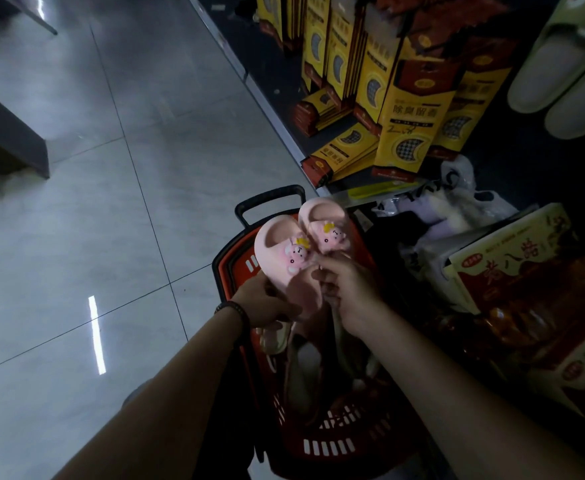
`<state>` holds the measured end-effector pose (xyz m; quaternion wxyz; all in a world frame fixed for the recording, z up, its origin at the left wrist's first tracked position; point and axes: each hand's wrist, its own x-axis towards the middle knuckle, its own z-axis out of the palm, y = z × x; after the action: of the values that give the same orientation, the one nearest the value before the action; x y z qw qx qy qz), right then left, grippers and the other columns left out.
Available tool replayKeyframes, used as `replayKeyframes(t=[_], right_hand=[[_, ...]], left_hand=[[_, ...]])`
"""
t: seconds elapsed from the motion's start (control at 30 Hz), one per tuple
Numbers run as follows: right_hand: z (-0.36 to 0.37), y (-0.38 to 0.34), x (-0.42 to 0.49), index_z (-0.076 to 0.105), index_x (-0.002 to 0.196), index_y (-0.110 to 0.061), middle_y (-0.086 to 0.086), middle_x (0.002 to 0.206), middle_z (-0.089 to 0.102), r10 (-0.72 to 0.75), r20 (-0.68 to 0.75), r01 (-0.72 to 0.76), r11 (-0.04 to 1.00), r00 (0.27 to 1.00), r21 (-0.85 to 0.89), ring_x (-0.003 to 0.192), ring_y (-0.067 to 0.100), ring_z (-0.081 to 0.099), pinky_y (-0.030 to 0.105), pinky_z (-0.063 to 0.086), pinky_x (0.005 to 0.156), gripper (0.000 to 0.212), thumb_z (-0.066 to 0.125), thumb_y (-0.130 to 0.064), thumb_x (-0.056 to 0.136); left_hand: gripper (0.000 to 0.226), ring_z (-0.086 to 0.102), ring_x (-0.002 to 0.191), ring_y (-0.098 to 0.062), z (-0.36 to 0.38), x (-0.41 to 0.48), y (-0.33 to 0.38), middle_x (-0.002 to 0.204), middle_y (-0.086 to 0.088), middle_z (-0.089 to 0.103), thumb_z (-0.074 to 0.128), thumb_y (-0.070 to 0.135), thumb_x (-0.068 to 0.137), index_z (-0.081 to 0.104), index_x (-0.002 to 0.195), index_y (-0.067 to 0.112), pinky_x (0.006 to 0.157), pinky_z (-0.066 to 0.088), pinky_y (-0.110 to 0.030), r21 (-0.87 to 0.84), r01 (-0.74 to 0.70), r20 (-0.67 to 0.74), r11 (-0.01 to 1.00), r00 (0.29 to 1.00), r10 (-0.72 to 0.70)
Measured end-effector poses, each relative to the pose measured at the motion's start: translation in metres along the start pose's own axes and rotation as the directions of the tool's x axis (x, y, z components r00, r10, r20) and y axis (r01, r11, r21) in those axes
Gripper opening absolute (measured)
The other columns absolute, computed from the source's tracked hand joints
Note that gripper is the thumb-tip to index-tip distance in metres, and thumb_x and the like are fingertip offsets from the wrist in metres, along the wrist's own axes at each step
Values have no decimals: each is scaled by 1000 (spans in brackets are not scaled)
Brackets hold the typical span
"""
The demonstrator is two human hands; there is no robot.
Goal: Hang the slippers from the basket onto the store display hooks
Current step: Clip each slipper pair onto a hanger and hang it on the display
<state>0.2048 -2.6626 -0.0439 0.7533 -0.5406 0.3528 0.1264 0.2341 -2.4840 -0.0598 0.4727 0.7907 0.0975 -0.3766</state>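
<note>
The glossy grey tiled floor (111,168) filled the left half of your view. On the low shelf to your right stood tall yellow-and-red cardboard boxes (412,109), some upright and some lying flat, and a pair of pale green foam slippers (561,71) hung at the upper right.

The red plastic shopping basket (329,445) with its black pull handle (270,195) stood on the floor below you, beside the shelf, with more pale slippers (304,358) lying dimly inside it.

Both your forearms reached forward and down over the basket, converging above its far end. There you held the pair of pink rubber slippers with bunny charms (280,258) side by side, lifted clear above the basket, openings pointing away from you.

Your left hand (266,303) came in from the left with its fingers wrapped around the near end of the left slipper. Your right hand (349,289) had its fingers curled in, pinching the pair where the two slippers met. A dark beaded bracelet (235,308) circled your left wrist.
</note>
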Motion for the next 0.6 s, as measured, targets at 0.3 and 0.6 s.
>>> replayKeyframes(t=[0.3,0.6], right_hand=[[3,-3,-5,65,132,-17,18,117,77,205,236,-286,875,950,390,103,30,76,40,60,82,43,72,-40,96],[-1,-14,-4,70,114,-21,5,102,79,51,129,-98,915,990,392,92,17,75,32,61,71,17,68,-30,100]], left_hand=[[56,75,82,-11,-3,5,-7,91,6,79,99,32,61,73,109,24,68,60,-26,169,-140,-104,976,982,159],[56,64,93,-22,-3,-24,12,107,-2,67,77,38,75,51,117,12,75,52,-35,187,-145,-470,972,855,218]])
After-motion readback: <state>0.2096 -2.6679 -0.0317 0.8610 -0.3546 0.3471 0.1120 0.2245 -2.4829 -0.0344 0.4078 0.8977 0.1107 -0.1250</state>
